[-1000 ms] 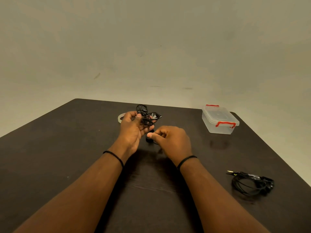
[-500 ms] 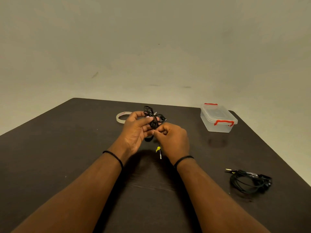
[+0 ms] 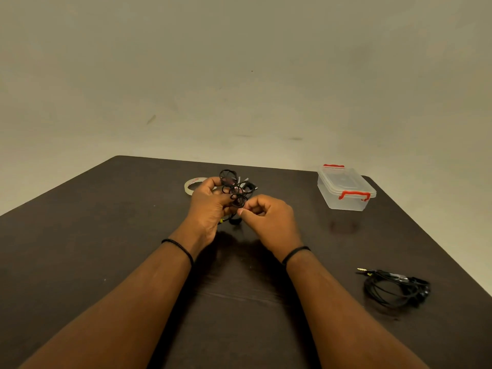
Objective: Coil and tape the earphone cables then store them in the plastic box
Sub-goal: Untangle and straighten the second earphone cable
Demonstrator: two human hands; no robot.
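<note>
My left hand [image 3: 210, 206] grips a bundle of black earphone cable [image 3: 237, 186] in several loops above the dark table [image 3: 106, 235]. My right hand [image 3: 269, 217] pinches the cable's lower part just right of the bundle, fingers curled. A yellow-tipped plug end peeks out below my left hand. A second black earphone cable [image 3: 396, 287] lies loosely coiled on the table at the right, its plug pointing left. The clear plastic box [image 3: 346, 189] with red clasps stands shut at the far right. A roll of clear tape [image 3: 192, 185] lies flat behind my left hand.
The table's far edge runs just behind the tape and the box, against a plain wall. Its right edge passes close to the box and the second cable.
My hands turned the cable bundle, and its loops now stand higher above my left fingers. The hanging plug has drawn up under my left hand. My right hand shifted slightly right.
</note>
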